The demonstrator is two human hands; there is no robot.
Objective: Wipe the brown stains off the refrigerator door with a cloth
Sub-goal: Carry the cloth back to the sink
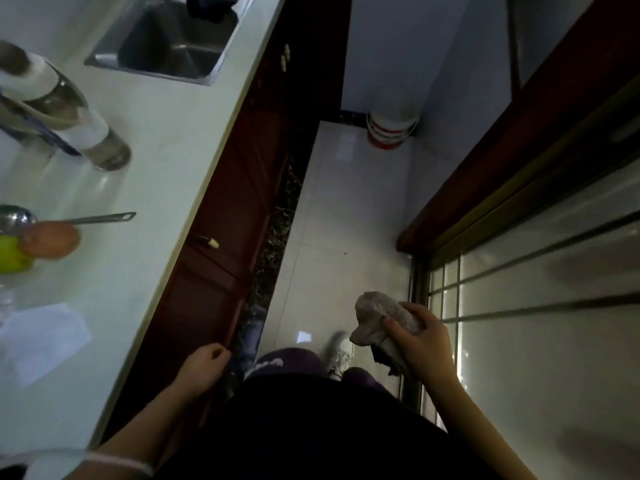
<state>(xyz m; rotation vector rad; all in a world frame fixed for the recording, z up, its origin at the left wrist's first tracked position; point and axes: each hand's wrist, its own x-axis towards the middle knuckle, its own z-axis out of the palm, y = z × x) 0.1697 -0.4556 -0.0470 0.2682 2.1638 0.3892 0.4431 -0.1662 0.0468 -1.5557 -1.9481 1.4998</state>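
Cloth point(381, 318) bunched in right hand's point(420, 344) clamped fingers, lower end hidden; left hand point(204, 363) loosely curled, blurred.

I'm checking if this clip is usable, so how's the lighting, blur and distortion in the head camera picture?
Head view: dim overall, with dark cabinets and torso; glare patches on the floor tiles; wide-angle bending of the countertop edge; soft blur on the bottle and fruit at left; the cloth in the right hand is fairly sharp; the left hand is shadowed.
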